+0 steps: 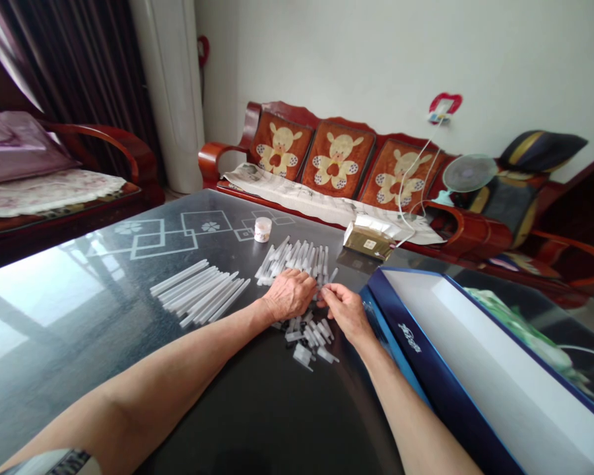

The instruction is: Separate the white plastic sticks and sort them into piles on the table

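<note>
My left hand (290, 295) and my right hand (344, 309) meet at the middle of a dark glossy table (257, 409), fingers curled and pinched together over small clear plastic pieces. What the fingertips hold is too small to name. A loose heap of short clear caps (311, 340) lies just below both hands. Beyond the fingers lies a row of assembled clear tubes (297, 257). A bundle of long white tubes (198, 291) rests to the left of my left hand.
A blue box lid with white inside (480, 369) sits at the right, close to my right wrist. A small white jar (263, 229) and a gold packet (369, 241) stand farther back. Red wooden sofas ring the table; a small fan (468, 173) is at the right.
</note>
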`<state>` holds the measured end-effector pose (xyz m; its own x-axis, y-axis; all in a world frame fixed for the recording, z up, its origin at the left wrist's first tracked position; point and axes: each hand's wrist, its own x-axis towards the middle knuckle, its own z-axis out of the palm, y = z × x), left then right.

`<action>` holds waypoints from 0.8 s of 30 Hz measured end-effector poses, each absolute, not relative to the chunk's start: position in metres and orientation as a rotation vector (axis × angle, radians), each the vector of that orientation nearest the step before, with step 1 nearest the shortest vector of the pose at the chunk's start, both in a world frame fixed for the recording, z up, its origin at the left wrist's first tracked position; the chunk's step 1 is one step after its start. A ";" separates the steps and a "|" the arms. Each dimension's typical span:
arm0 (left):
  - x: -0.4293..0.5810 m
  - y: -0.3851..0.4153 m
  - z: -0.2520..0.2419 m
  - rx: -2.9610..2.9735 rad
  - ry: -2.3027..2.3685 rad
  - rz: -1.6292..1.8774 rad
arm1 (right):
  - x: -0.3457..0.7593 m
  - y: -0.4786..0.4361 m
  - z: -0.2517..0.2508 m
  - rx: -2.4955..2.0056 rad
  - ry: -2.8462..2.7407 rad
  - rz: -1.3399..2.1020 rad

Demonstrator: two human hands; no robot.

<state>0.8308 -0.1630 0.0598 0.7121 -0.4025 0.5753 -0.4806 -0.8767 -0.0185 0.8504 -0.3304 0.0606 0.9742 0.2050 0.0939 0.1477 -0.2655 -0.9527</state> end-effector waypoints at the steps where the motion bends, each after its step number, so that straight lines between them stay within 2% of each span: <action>1: 0.831 -0.163 0.060 2.780 -0.725 0.874 | 0.852 -0.331 0.060 -1.831 -0.268 0.047; 9: 0.832 -0.161 0.060 2.770 -0.556 0.928 | 0.865 -0.347 0.060 -1.752 -0.125 -0.411; 14: 0.833 -0.163 0.057 2.757 -0.623 0.956 | 0.847 -0.339 0.067 -2.193 -0.708 -0.862; 18: 0.832 -0.162 0.059 2.762 -0.662 0.969 | 0.838 -0.333 0.065 -2.412 -0.973 -0.791; 24: 0.829 -0.161 0.065 2.789 -0.686 0.961 | 0.845 -0.346 0.074 -2.450 -0.863 -0.718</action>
